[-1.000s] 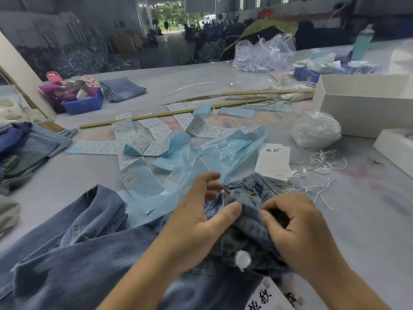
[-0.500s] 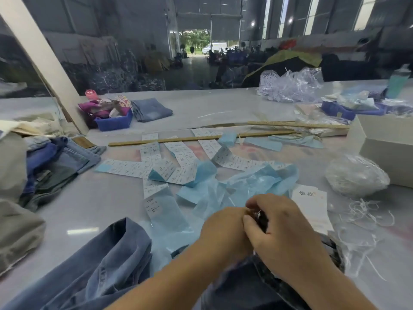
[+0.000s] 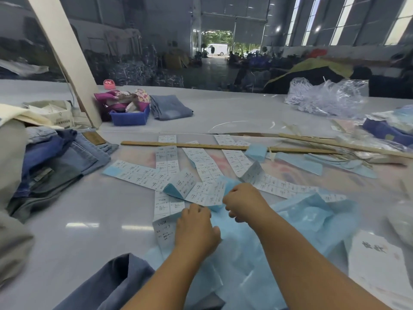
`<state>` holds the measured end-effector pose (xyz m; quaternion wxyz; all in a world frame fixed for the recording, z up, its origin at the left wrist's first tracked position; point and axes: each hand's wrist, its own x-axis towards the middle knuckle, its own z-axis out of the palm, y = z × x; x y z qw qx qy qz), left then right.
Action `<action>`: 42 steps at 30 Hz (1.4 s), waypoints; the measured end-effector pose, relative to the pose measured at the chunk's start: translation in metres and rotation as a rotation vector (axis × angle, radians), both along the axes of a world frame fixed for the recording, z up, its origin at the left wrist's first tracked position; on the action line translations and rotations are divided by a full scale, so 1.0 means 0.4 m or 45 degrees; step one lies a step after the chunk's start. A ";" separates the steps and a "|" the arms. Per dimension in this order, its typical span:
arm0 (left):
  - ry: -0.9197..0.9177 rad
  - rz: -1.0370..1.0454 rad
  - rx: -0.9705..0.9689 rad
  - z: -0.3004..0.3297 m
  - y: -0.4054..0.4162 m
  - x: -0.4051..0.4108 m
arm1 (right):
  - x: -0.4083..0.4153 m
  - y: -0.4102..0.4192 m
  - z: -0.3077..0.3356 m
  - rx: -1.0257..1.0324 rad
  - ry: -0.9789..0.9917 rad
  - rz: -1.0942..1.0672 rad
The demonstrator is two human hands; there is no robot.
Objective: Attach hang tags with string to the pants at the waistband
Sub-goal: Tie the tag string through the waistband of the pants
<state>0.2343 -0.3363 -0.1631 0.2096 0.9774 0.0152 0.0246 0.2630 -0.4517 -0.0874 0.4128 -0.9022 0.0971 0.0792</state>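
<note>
Hands: 2, left (image 3: 196, 229) and right (image 3: 242, 201), each pinching label strip (image 3: 201, 191); 1 hang-tag stack (image 3: 377, 262) right.

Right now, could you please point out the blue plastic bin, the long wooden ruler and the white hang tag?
blue plastic bin (image 3: 130, 119): head view, front wall.
long wooden ruler (image 3: 201, 146): head view, mid-length.
white hang tag (image 3: 377, 262): head view, face centre.
</note>
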 end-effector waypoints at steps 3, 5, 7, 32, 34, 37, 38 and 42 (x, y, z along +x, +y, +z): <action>-0.060 0.022 -0.009 -0.019 0.004 0.014 | 0.054 0.004 -0.062 0.156 -0.114 -0.197; -0.091 -0.021 -0.004 -0.028 -0.003 0.011 | 0.062 0.004 -0.111 0.232 -0.136 -0.293; -0.114 -0.105 0.039 -0.031 -0.014 0.010 | 0.071 0.009 -0.155 0.167 -0.131 -0.284; -0.599 0.376 -0.361 0.007 0.054 0.043 | 0.111 -0.024 -0.125 0.812 -0.314 -0.507; -0.640 0.407 -0.396 0.013 0.060 0.044 | 0.110 -0.028 -0.120 0.884 -0.370 -0.552; -0.623 0.445 -0.335 0.012 0.072 0.045 | 0.107 -0.032 -0.109 0.934 -0.464 -0.641; -0.580 0.464 -0.314 0.008 0.078 0.047 | 0.106 -0.033 -0.106 0.947 -0.491 -0.668; -0.280 0.382 -0.339 -0.005 0.101 0.050 | 0.097 -0.032 -0.092 1.036 -0.535 -0.703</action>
